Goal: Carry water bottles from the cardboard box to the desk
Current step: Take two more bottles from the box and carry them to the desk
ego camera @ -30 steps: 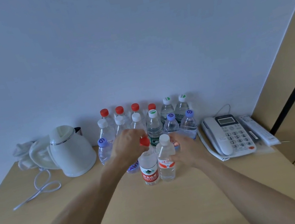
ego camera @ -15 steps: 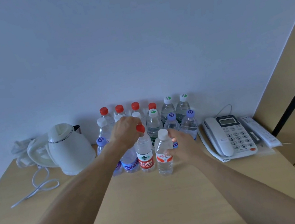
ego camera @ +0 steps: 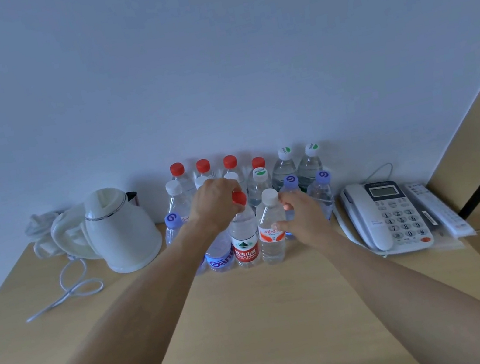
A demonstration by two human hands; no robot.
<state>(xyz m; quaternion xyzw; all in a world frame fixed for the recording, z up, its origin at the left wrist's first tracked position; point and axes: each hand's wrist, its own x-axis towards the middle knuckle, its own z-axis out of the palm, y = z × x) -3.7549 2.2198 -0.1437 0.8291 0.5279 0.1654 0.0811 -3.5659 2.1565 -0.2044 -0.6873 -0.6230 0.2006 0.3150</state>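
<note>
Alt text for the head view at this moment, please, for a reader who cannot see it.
Two bare hands set bottles at the front of a cluster on a wooden desk: the left hand grips the red-capped bottle by its neck, the right hand holds the white-capped bottle at its side. A white kettle stands left of the cluster, a desk phone right.

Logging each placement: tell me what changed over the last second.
Both hands pushed two clear plastic bottles back into the group: left hand grips the red-capped bottle, right hand holds the white-capped bottle. White kettle and white telephone stayed put.
</note>
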